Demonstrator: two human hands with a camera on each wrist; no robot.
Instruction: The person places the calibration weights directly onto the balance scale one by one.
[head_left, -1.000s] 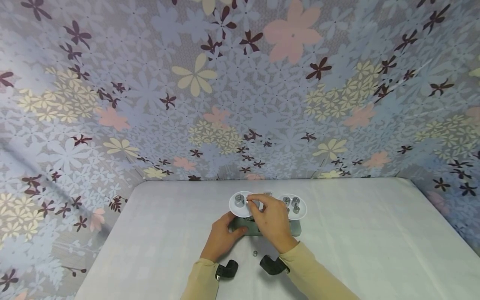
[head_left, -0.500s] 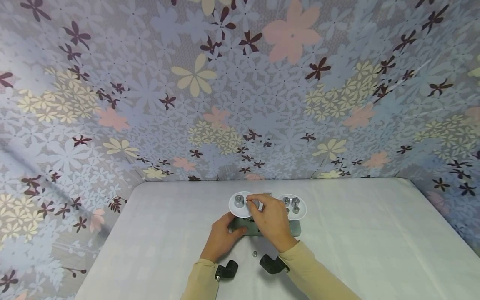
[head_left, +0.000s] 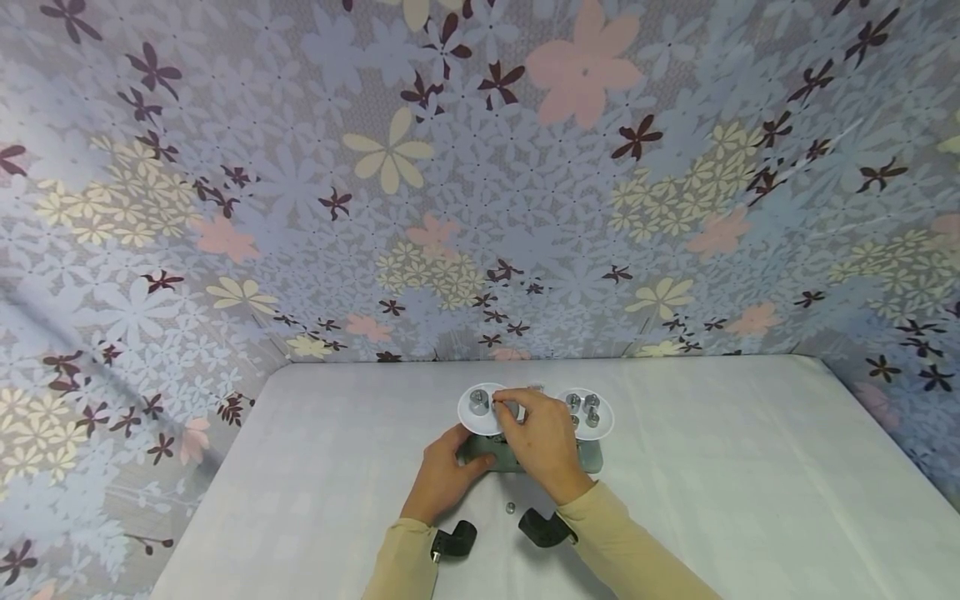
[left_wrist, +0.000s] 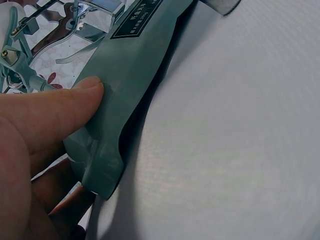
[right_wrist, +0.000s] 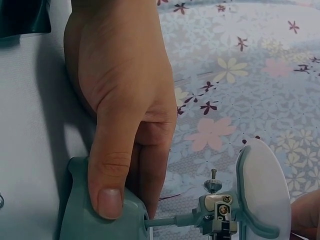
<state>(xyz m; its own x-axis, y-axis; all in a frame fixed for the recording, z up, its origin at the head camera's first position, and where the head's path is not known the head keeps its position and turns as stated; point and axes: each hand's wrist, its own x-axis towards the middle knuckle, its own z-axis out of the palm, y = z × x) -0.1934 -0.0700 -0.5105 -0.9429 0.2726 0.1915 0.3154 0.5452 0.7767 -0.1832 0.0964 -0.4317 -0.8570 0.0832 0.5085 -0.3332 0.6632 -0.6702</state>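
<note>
1. So there's a little green balance scale sitting on the white surface, roughly mid-width and a bit nearer the back edge than the front one.
2. Left hand is clamped on the left end of the scale's base. In the left wrist view the thumb presses flat on the green body, and the other fingers curl in under the end of it. The right wrist view shows the same grip from the other side, thumb over the top of the base.
3. Right hand is up over the middle of the scale, fingers pinched together at the inner rim of the left pan. They seem to be nipping something tiny there, but it's too small for me to say what.
4. The left pan has one metal weight standing on it.
5. The right pan carries a cluster of small weights, looks like three or four.
6. One loose little weight lies on the surface in front of the scale, between the two wrists.
7. Flowery patterned cloth covers the walls behind the back and side edges.
</note>
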